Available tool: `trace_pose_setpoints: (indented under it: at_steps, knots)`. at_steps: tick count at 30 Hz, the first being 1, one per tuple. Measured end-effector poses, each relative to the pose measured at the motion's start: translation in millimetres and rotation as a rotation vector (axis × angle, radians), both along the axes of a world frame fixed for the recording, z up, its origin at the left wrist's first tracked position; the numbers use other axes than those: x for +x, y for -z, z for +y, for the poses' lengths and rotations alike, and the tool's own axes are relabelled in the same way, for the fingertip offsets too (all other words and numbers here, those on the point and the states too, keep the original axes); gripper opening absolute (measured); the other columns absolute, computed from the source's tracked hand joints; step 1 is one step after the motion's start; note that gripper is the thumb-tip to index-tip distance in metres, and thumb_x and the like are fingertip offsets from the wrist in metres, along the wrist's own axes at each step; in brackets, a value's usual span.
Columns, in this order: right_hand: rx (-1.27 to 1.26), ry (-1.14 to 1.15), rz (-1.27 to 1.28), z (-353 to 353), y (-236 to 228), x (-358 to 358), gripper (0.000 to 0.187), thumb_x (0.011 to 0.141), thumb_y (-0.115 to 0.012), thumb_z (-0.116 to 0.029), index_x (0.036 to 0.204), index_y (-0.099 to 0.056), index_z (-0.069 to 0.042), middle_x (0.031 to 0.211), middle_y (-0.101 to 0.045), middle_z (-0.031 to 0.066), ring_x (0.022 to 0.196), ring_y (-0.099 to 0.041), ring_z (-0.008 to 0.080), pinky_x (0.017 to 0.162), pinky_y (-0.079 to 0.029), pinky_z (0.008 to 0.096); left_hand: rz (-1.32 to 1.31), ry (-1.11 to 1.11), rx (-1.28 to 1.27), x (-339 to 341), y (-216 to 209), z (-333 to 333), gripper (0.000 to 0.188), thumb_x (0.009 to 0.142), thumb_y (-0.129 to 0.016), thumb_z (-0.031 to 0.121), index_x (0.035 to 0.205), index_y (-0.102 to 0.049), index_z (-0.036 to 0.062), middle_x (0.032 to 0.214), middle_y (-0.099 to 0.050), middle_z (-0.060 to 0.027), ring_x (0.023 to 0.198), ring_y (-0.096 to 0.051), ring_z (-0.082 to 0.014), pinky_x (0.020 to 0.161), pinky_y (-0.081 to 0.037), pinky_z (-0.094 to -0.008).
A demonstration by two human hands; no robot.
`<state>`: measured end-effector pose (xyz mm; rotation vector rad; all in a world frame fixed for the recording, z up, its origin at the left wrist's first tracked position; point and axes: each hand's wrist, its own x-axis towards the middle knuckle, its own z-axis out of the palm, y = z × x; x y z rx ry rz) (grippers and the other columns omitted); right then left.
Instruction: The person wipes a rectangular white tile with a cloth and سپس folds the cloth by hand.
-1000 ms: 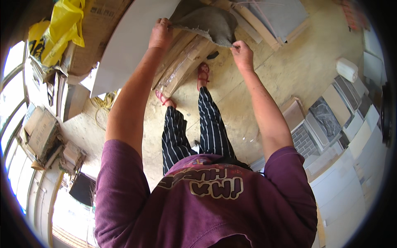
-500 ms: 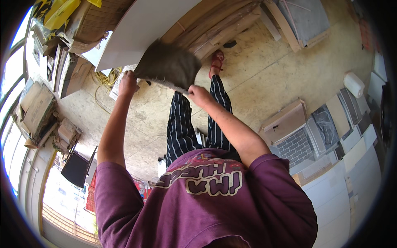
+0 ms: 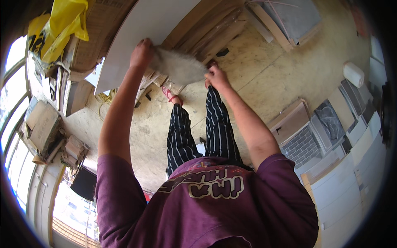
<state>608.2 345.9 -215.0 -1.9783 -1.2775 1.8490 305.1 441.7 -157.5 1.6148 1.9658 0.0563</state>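
Note:
A grey-brown cloth is stretched between my two hands in front of me, blurred by motion. My left hand is closed on its left end, over the edge of a large pale panel. At the cloth's right end, my right hand pinches a corner, just above my right foot. The panel leans against long cardboard-wrapped pieces behind the cloth. Whether the cloth touches the panel, I cannot tell.
A yellow plastic bag lies on cardboard boxes at the far left. Yellow cord rests on the floor beside the panel. On the right are a white jug, a brick-patterned sample board and several leaning panels. A dark chair stands at left.
Both hands have moved farther out, and right, carrying the cloth. It hung dark side toward me before; now a lighter face shows. My left foot has come into view.

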Motion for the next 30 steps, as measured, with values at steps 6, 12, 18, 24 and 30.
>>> trace_pose_setpoints:
  at_steps: [6, 12, 18, 24, 30]
  knots:
    - [0.231, 0.391, -0.069, 95, 2, 93, 0.017, 0.082, -0.062, -0.013, 0.088, -0.053, 0.000, 0.072, -0.063, 0.0079, 0.063, -0.065, 0.0159, 0.058, -0.050, 0.0274, -0.193, 0.085, 0.402, 88, 18, 116, 0.009, 0.079, -0.055, 0.012, 0.084, -0.056, 0.0057, 0.086, -0.061, -0.0183, 0.084, -0.057, -0.0383, 0.073, -0.046, -0.0447]
    - [0.532, 0.491, -0.158, 138, -40, 128, 0.015, 0.085, -0.061, -0.013, 0.090, -0.054, -0.001, 0.078, -0.063, 0.0069, 0.069, -0.065, 0.0149, 0.061, -0.048, 0.0264, -0.318, 0.130, 0.509, 138, -12, 158, 0.010, 0.077, -0.061, 0.010, 0.084, -0.058, 0.0046, 0.086, -0.061, -0.0140, 0.081, -0.059, -0.0336, 0.071, -0.048, -0.0411]
    - [0.580, 0.324, -0.337, 107, -19, 101, 0.013, 0.080, -0.065, -0.012, 0.089, -0.059, -0.004, 0.079, -0.065, 0.0093, 0.071, -0.063, 0.0186, 0.067, -0.050, 0.0300, -0.241, 0.107, 0.483, 100, 40, 117, 0.010, 0.078, -0.062, 0.009, 0.085, -0.058, 0.0040, 0.085, -0.059, -0.0148, 0.080, -0.059, -0.0339, 0.070, -0.048, -0.0407]
    - [0.231, 0.064, -0.305, 38, -6, 26, 0.013, 0.078, -0.063, -0.017, 0.086, -0.060, -0.007, 0.083, -0.064, 0.0140, 0.078, -0.063, 0.0301, 0.069, -0.049, 0.0379, -0.142, 0.042, 0.219, 21, 61, 3, 0.009, 0.082, -0.054, 0.012, 0.085, -0.054, 0.0033, 0.089, -0.056, -0.0201, 0.084, -0.054, -0.0405, 0.072, -0.045, -0.0468]
    - [-0.078, -0.307, -0.094, -64, -21, -49, 0.017, 0.080, -0.061, -0.022, 0.088, -0.060, -0.007, 0.083, -0.064, 0.0145, 0.080, -0.062, 0.0312, 0.071, -0.048, 0.0395, 0.093, 0.035, -0.176, -77, 18, -138, 0.012, 0.084, -0.051, 0.014, 0.086, -0.056, 0.0031, 0.095, -0.055, -0.0207, 0.091, -0.053, -0.0406, 0.077, -0.044, -0.0486]
